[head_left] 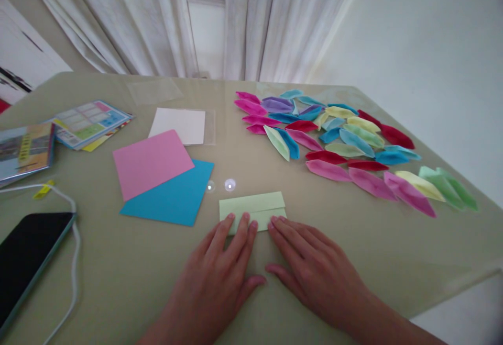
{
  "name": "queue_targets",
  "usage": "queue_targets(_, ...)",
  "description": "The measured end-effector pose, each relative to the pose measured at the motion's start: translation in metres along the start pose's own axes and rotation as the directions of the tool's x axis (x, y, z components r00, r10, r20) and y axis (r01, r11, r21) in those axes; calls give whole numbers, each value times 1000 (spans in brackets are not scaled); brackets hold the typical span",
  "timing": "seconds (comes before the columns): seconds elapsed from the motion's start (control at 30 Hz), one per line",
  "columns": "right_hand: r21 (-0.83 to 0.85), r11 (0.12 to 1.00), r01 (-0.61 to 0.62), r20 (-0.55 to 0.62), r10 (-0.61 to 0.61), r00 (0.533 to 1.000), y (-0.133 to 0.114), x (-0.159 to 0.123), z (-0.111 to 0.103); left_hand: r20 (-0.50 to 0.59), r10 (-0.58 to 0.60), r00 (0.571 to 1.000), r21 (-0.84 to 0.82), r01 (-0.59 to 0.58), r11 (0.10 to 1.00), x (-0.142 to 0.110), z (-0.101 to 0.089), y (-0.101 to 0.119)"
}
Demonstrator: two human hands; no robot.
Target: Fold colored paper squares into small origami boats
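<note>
A pale green sheet of paper point(251, 204), folded into a narrow strip with a flap edge along it, lies flat on the table in front of me. On its left part rest the fingertips of my left hand point(226, 264), fingers stretched out and thumb spread aside. My right hand point(314, 264) lies palm down, its extended fingertips pressing the strip's lower right edge. The two thumbs point toward each other without touching. Just left of the strip are a blue sheet point(176, 196) and a pink sheet point(153, 162) overlapping it.
Many folded paper pieces point(341, 135) in several colours spread over the right side. A white sheet point(181, 126) lies behind the pink one. At left are printed cards point(92, 122), a book point(25, 151), a phone point(33, 261) and a white cable point(75, 261). Curtains point(251, 20) hang behind the table.
</note>
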State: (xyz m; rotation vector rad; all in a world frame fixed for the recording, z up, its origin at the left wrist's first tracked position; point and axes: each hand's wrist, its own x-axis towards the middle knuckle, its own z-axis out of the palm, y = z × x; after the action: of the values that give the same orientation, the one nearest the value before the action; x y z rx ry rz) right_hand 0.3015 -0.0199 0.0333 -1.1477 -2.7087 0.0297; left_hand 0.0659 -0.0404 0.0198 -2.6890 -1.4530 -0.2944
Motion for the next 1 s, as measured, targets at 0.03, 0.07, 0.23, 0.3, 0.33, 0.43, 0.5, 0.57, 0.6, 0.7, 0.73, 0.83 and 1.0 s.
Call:
queue_targets(0.03,-17,1000,-21,-8,20,1000,5,-3,-1,9,-1,1000,-4,1,1000,0,0,-1)
queue_targets(0.07,-33,999,-31,-9,30,1000,9,-6,-3,16,-1,1000,-8,1,1000,0,0,-1)
queue_targets(0.23,-94,994,-47,-17,46,999,17,-11,-7,11,28,1000,-27,-27,999,-3,-1,-13)
queue_targets(0.3,-105,993,-45,-18,43,999,17,-9,-6,12,25,1000,-33,-24,999,-3,-4,-22)
queue_targets(0.33,-112,993,-45,-15,44,999,16,-6,-6,13,21,1000,-38,-21,999,-2,-5,-28)
queue_targets(0.43,-140,990,-36,30,41,999,16,2,-9,-17,51,999,-69,-52,996,3,-13,-45)
queue_targets(0.5,-171,985,-29,70,42,997,16,9,-13,-33,62,998,-91,-65,994,6,-18,-55)
queue_targets(0.57,-204,979,-12,109,35,993,16,18,-18,-34,52,998,-102,-56,993,9,-21,-63)
queue_targets(0.6,-214,977,3,121,24,992,16,23,-22,-45,43,998,-104,-48,993,10,-21,-65)
queue_targets(0.7,-169,984,52,139,-29,990,20,43,-31,-86,23,996,-121,-33,992,13,-17,-66)
queue_targets(0.73,-137,990,37,130,-19,991,22,51,-34,-92,12,996,-133,-24,991,13,-15,-64)
queue_targets(0.83,40,998,-49,108,44,993,32,73,-35,-79,-40,996,-177,25,984,15,-9,-60)
queue_targets(1.0,268,956,-119,117,90,989,51,81,-16,-27,-41,999,-237,34,971,16,-1,-58)
